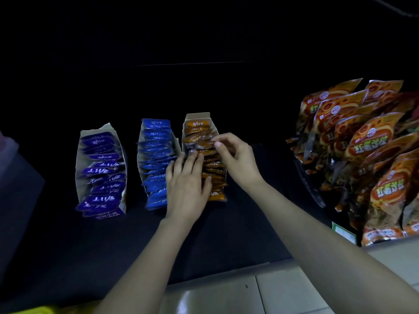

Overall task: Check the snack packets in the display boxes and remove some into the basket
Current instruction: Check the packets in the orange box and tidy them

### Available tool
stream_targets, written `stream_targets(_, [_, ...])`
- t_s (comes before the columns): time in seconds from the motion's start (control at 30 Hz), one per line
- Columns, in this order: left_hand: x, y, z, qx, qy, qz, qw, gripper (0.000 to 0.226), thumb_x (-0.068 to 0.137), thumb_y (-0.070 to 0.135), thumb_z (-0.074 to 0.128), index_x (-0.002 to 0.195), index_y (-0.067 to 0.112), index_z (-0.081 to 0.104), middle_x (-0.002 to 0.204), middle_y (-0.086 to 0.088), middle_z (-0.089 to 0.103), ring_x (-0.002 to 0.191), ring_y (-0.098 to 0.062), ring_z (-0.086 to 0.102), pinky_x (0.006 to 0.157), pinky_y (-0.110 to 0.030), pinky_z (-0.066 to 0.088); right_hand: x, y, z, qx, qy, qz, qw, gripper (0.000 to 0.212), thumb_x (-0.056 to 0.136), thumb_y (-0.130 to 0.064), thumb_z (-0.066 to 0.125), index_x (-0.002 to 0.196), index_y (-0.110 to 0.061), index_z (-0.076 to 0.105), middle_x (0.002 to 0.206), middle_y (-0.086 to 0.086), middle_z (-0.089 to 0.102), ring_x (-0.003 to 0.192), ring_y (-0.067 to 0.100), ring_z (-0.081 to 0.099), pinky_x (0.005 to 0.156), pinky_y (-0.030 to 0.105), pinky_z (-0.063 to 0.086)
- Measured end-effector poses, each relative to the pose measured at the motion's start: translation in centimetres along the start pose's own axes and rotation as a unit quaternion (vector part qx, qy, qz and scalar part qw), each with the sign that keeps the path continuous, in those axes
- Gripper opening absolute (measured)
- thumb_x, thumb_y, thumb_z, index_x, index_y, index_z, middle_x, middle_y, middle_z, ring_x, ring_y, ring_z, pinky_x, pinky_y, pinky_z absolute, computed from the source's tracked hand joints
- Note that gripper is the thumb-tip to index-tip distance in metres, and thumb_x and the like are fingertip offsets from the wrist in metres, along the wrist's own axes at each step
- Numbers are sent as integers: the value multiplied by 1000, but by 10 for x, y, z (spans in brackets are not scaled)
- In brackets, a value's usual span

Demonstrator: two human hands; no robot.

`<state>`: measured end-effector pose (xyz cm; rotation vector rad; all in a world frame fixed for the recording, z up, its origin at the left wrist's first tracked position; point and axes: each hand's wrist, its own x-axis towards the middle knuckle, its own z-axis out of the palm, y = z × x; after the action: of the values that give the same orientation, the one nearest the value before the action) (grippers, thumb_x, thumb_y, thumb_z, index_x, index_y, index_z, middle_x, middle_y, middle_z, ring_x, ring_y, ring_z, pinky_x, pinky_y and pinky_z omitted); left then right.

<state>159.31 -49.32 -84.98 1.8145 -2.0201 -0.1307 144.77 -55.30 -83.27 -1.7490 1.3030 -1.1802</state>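
Three cardboard display boxes stand side by side on a dark shelf: one with purple packets, one with blue packets, one with orange packets. My left hand lies flat on the orange row, its straight fingers pressing the packets down. My right hand reaches in from the right and pinches the top edge of one orange packet between thumb and fingers, near the middle of that box. No basket can be made out for certain.
Large orange snack bags stand in rows on a rack at the right. A yellow object shows at the bottom left edge. Pale floor tiles lie below the shelf's front edge. The shelf's back is dark.
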Motion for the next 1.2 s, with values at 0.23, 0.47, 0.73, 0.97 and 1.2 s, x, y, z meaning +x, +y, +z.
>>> stream_targets(0.23, [1, -2, 2, 13, 9, 9, 1000, 53, 95, 35, 54, 143, 13, 48, 147, -4, 48, 140, -28, 34, 116, -46, 16, 4, 15, 15, -82, 11, -13, 996, 21, 96, -12, 59, 110, -19, 74, 109, 0, 62, 108, 13, 58, 96, 34, 49])
stream_targets(0.47, [2, -6, 1, 13, 37, 21, 999, 55, 93, 41, 46, 140, 12, 50, 143, -4, 51, 138, -25, 37, 117, -45, 19, 9, 20, 24, -158, 17, 27, 987, 25, 97, -13, 57, 116, -21, 72, 112, 1, 66, 107, 17, 55, 90, 26, 42])
stream_targets(0.73, [5, -9, 4, 45, 36, 30, 998, 68, 93, 43, 41, 154, 15, 26, 160, -4, 24, 147, -23, 22, 120, -47, 17, 6, 18, 22, -168, 11, 12, 986, 27, 100, -22, 52, 122, -20, 67, 119, 1, 63, 108, 14, 54, 92, 30, 45])
stream_targets(0.97, [5, -10, 5, 36, 19, 20, 999, 61, 93, 46, 42, 147, 17, 38, 149, 0, 41, 139, -20, 36, 118, -46, 21, 11, 18, 21, -128, 71, -1, 989, 27, 101, -19, 50, 124, -21, 64, 120, 0, 58, 104, 11, 58, 86, 32, 52])
stream_targets(1.2, [4, -10, 6, 47, 12, 25, 999, 57, 94, 44, 42, 145, 19, 41, 148, -1, 42, 140, -20, 36, 117, -46, 23, 28, 14, 30, -159, 68, 67, 983, 15, 91, -15, 64, 104, -19, 70, 109, -2, 54, 83, 11, 60, 77, 37, 55])
